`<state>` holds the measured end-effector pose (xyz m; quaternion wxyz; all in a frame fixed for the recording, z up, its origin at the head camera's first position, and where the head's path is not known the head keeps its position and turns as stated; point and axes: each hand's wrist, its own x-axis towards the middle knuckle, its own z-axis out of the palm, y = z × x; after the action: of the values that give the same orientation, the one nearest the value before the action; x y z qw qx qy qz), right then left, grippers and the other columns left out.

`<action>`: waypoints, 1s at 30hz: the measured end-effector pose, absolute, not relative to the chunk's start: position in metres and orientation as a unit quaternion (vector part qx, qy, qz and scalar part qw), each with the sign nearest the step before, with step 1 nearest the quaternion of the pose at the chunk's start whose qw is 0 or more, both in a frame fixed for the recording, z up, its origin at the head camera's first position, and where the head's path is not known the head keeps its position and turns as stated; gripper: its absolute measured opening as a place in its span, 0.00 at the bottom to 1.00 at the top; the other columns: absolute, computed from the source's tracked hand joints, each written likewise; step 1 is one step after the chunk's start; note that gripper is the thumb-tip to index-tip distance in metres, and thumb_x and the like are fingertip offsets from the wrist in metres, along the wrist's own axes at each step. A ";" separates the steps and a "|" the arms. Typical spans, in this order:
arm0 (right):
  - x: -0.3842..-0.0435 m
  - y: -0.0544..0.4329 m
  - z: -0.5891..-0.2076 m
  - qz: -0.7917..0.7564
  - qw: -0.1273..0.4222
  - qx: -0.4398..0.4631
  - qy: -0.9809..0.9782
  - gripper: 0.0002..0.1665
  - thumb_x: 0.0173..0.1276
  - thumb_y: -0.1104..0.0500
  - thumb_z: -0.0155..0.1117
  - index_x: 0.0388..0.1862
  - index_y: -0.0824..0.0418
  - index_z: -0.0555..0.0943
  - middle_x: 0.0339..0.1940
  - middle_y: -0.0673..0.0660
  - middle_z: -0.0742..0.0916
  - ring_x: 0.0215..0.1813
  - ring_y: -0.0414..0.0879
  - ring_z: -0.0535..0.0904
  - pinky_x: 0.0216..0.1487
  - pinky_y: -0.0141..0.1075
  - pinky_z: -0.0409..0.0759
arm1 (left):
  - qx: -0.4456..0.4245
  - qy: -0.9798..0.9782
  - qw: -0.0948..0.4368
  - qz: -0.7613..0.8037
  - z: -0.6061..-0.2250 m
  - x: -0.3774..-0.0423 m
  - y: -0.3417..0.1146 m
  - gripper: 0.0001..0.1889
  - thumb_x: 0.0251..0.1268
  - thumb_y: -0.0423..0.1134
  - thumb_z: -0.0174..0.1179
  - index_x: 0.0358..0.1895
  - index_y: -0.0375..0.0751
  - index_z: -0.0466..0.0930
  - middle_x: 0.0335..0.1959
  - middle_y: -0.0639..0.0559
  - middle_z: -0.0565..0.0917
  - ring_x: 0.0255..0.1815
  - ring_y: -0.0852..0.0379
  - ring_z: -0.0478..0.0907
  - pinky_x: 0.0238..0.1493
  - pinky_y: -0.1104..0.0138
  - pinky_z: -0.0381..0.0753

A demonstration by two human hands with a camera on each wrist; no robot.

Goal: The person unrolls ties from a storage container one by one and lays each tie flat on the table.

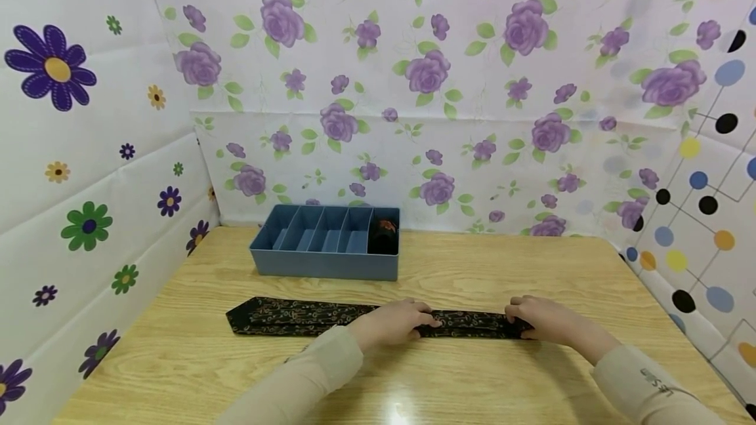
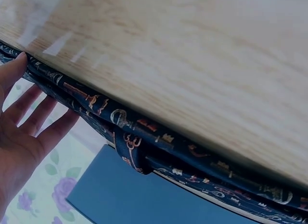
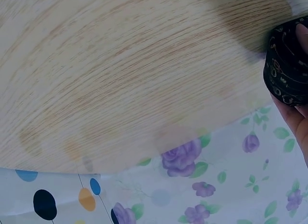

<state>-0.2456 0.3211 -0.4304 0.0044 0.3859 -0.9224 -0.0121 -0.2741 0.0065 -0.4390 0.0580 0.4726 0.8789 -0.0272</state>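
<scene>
A dark necktie with a small orange and light pattern lies lengthwise across the table, its wide pointed end at the left. My left hand holds it near the middle; in the left wrist view the thumb is at one edge and the other fingers at the opposite edge. The tie's keeper loop shows there too. At the right end, my right hand grips the tie's narrow part, which looks folded or rolled into a thick bundle in the right wrist view. Part of that hand is out of frame.
Behind the tie stands a blue-grey box with several compartments. A dark rolled item with an orange motif sits in its rightmost compartment. The wooden table meets flowered cloth at the back.
</scene>
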 end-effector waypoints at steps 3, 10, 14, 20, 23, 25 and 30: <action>-0.245 0.322 -0.431 -0.010 0.000 0.382 -0.924 0.20 0.45 0.58 0.78 0.30 0.52 0.73 0.29 0.44 0.75 0.30 0.38 0.73 0.30 0.33 0.76 | 0.473 0.879 0.060 -0.020 -0.439 -0.273 0.005 0.23 0.66 0.43 0.58 0.64 0.63 0.71 0.66 0.55 0.70 0.65 0.54 0.70 0.61 0.65 0.74; -0.246 0.326 -0.431 0.007 -0.023 0.360 -0.933 0.21 0.50 0.55 0.75 0.29 0.52 0.68 0.27 0.43 0.72 0.28 0.34 0.66 0.27 0.32 0.68 | 0.470 0.880 0.063 -0.010 -0.437 -0.270 0.002 0.24 0.66 0.41 0.57 0.65 0.62 0.70 0.68 0.54 0.69 0.65 0.52 0.70 0.59 0.63 0.76; -0.246 0.328 -0.431 0.009 -0.024 0.360 -0.933 0.19 0.52 0.55 0.73 0.30 0.52 0.69 0.28 0.43 0.73 0.29 0.35 0.67 0.27 0.31 0.69 | 0.467 0.882 0.065 -0.012 -0.436 -0.269 0.002 0.24 0.67 0.41 0.57 0.65 0.63 0.69 0.69 0.54 0.68 0.66 0.52 0.69 0.60 0.63 0.75; -0.245 0.331 -0.430 -0.003 -0.002 0.377 -0.926 0.15 0.52 0.56 0.74 0.31 0.52 0.75 0.29 0.44 0.76 0.30 0.36 0.72 0.31 0.33 0.76 | 0.465 0.883 0.062 -0.015 -0.437 -0.269 0.004 0.24 0.67 0.42 0.56 0.66 0.63 0.69 0.68 0.55 0.69 0.65 0.53 0.70 0.60 0.63 0.75; -0.244 0.333 -0.430 0.000 0.001 0.380 -0.925 0.18 0.50 0.58 0.76 0.29 0.53 0.72 0.27 0.44 0.73 0.28 0.34 0.67 0.28 0.32 0.71 | 0.460 0.885 0.066 -0.016 -0.438 -0.269 0.004 0.24 0.68 0.43 0.56 0.66 0.64 0.68 0.68 0.55 0.68 0.65 0.53 0.70 0.60 0.62 0.75; -0.243 0.335 -0.430 0.000 0.000 0.377 -0.926 0.21 0.49 0.58 0.76 0.28 0.53 0.69 0.27 0.43 0.71 0.28 0.34 0.64 0.27 0.31 0.68 | 0.459 0.886 0.065 -0.016 -0.438 -0.269 0.004 0.24 0.68 0.43 0.55 0.66 0.64 0.68 0.68 0.55 0.68 0.65 0.53 0.70 0.60 0.62 0.75; -0.242 0.339 -0.432 0.006 -0.003 0.368 -0.930 0.20 0.52 0.61 0.74 0.27 0.52 0.68 0.26 0.43 0.69 0.27 0.34 0.61 0.27 0.29 0.62 | 0.458 0.886 0.066 -0.013 -0.439 -0.269 0.003 0.24 0.68 0.42 0.55 0.66 0.64 0.68 0.69 0.55 0.68 0.65 0.53 0.70 0.60 0.62 0.75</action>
<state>-0.2421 0.3389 -0.4319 -0.0028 0.3679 -0.9299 0.0056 -0.2690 0.0033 -0.4389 0.0655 0.4585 0.8862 -0.0129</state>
